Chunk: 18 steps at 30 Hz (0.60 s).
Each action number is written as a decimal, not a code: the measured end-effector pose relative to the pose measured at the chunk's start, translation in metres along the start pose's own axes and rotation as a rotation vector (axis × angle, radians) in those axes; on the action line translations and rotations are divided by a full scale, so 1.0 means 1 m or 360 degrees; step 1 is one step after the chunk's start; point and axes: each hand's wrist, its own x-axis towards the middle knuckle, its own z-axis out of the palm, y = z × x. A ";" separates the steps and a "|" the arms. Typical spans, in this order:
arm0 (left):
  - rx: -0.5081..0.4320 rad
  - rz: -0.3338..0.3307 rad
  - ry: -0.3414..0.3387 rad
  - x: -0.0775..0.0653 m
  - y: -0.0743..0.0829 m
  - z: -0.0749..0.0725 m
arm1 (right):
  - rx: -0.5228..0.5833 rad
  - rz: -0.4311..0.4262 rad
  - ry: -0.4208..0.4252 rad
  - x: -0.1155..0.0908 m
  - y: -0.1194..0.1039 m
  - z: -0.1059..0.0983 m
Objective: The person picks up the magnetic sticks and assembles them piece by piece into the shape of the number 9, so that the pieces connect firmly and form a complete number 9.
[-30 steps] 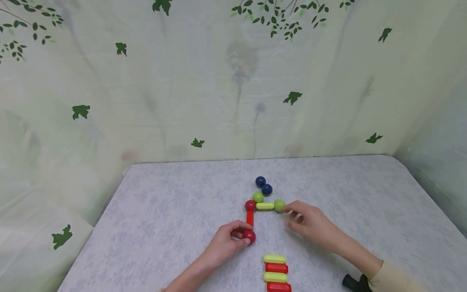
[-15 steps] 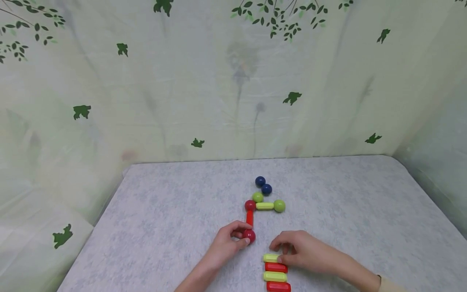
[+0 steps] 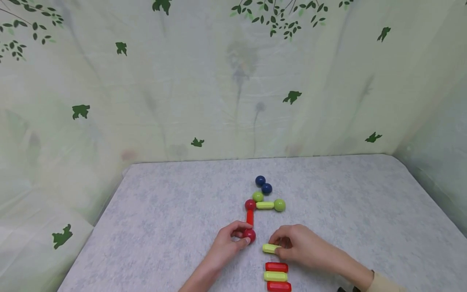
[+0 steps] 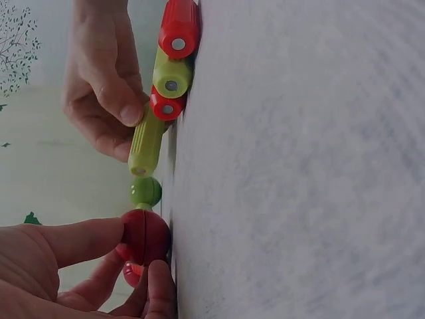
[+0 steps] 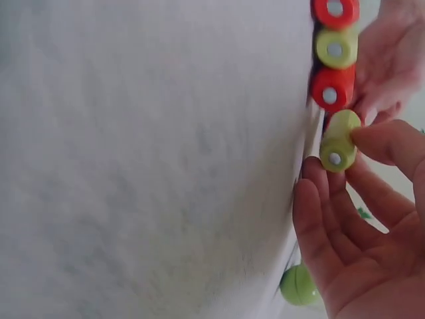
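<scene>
My left hand (image 3: pixel 228 242) pinches the near red ball (image 3: pixel 249 235) of a joined shape on the table. From that ball a red rod (image 3: pixel 249 218) runs back to a second red ball (image 3: pixel 250 205). A yellow-green rod (image 3: pixel 265 205) leads right from there to a green ball (image 3: pixel 279 205). Between thumb and fingers my right hand (image 3: pixel 300 245) pinches a loose yellow-green rod (image 3: pixel 270 248), just right of the near red ball and apart from it. A pale round spot marks the end of this rod (image 5: pixel 335 158) in the right wrist view.
Below the right hand lie two red rods (image 3: pixel 276 267) with a yellow-green rod (image 3: pixel 275 276) between them, side by side. Another green ball (image 3: pixel 258 196) and two blue balls (image 3: pixel 266 189) sit behind the shape. A leaf-patterned curtain (image 3: pixel 164 89) hangs beyond the grey table (image 3: pixel 164 202).
My right hand came away from the green ball to the row of rods, took the top yellow-green rod and moved it slightly back. The left hand stayed on the red ball.
</scene>
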 end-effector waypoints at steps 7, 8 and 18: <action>-0.0023 -0.0061 0.0008 -0.001 0.002 0.001 | -0.0039 0.0027 0.0083 0.015 -0.001 -0.003; -0.0029 -0.0060 0.0007 -0.002 0.002 0.001 | -0.0046 0.0017 0.0091 0.016 -0.001 -0.003; -0.0034 -0.0070 0.0030 -0.001 0.001 0.003 | -0.0113 -0.0109 0.0234 0.011 -0.003 -0.002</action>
